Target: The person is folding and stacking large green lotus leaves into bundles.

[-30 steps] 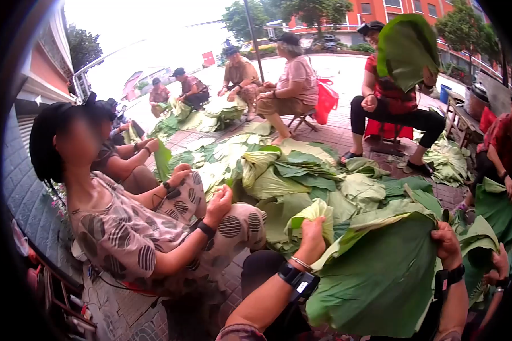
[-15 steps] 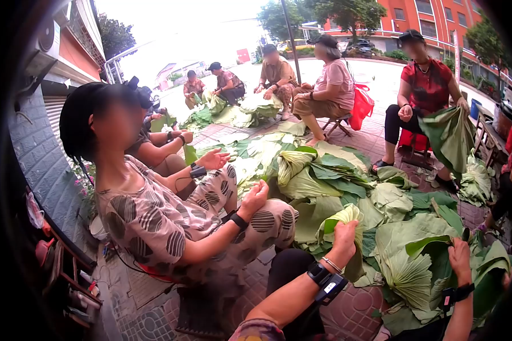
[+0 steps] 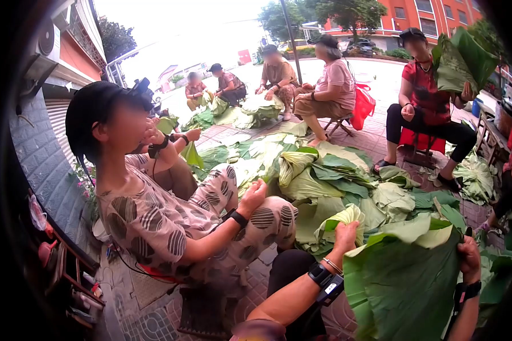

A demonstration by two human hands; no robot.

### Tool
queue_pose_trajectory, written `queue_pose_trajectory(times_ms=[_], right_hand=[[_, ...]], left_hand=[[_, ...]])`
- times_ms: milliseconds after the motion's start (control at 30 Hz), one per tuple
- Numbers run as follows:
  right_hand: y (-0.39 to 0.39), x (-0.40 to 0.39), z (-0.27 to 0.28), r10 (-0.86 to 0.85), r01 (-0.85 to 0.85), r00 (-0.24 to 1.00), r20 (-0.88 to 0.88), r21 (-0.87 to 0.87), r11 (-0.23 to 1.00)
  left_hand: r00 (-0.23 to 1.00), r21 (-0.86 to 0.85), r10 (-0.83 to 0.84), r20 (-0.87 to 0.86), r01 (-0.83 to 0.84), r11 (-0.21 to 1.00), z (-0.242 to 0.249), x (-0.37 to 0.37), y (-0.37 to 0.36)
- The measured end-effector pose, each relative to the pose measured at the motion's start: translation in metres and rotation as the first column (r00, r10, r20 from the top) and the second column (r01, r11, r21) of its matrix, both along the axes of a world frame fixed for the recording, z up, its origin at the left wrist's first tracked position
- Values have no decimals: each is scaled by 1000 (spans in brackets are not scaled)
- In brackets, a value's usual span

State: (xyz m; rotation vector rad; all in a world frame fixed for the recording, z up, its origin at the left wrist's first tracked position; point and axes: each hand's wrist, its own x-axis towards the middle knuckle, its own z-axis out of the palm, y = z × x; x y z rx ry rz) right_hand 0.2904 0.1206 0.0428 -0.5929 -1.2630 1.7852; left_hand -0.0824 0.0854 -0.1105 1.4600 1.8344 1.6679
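My left hand (image 3: pixel 345 236) is closed on a folded pale-green leaf (image 3: pixel 347 217), with a bracelet and a dark wrist device behind it. At the lower right, my right hand (image 3: pixel 469 256) grips the edge of a large green leaf (image 3: pixel 407 278), which hangs spread out between my two hands. A small dark object sticks up by the right fingers; I cannot make out what it is. Part of the folded leaf's lower side is hidden behind the large one.
A heap of leaves (image 3: pixel 318 176) covers the paving ahead. Close on my left sits a person (image 3: pixel 148 221) in patterned clothes. More seated people form a ring, one at the right lifting a leaf (image 3: pixel 463 62). A pole (image 3: pixel 292 40) stands behind.
My right hand has raised a large leaf, now spread beside my left hand. The neighbour's far hand has gone up to the face. The person at right has lifted a leaf high.
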Motion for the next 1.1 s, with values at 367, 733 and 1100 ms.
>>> queue_pose_trajectory(times_ms=[367, 733, 1100], right_hand=[[17, 17, -26, -453, -217, 500, 738, 613, 759], [-11, 3, 11, 86, -151, 841, 534, 79, 985], [-2, 13, -1, -147, 147, 950, 277, 22, 989]], left_hand=[[370, 128, -135, 919, 43, 991, 58, 28, -17], [351, 125, -123, 928, 17, 992, 80, 29, -26], [347, 122, -130, 929, 42, 992, 72, 30, -22]])
